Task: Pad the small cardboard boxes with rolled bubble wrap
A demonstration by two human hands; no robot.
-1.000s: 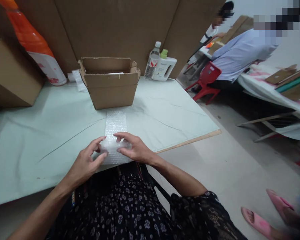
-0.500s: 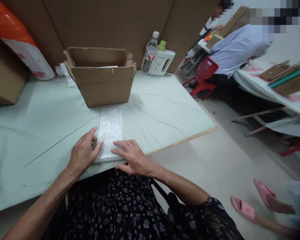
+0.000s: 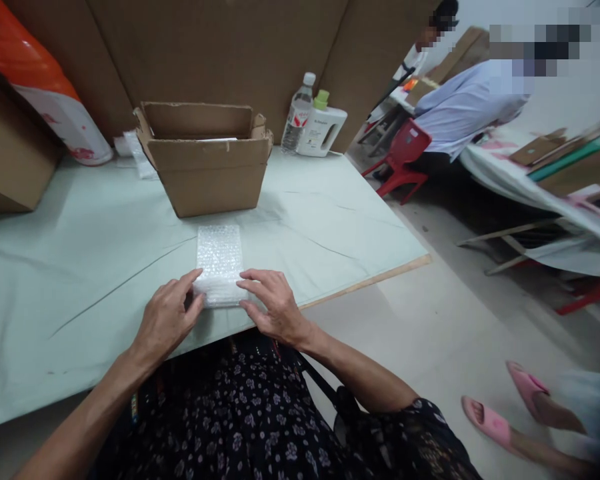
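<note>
Clear bubble wrap (image 3: 219, 250) lies on the table near its front edge, with its near end folded over into a thicker band. My left hand (image 3: 170, 310) grips the left end of that fold, thumb and index finger on either side of it. At the right end my right hand (image 3: 275, 303) pinches the same fold between thumb and fingers. Whether anything is wrapped inside the fold I cannot tell. Just beyond the wrap stands an open cardboard box (image 3: 213, 177), and something white shows over its front wall.
A water bottle (image 3: 298, 117) and a white jug with a green cap (image 3: 324, 130) stand at the back. An orange-and-white bottle (image 3: 60, 93) and a cardboard box (image 3: 10, 147) are at left. At right, a person (image 3: 467, 100) sits on a red chair (image 3: 405, 157).
The near end of the bubble wrap has been folded away from me, so the strip is shorter. Both hands have shifted from lying over it to gripping the fold's ends.
</note>
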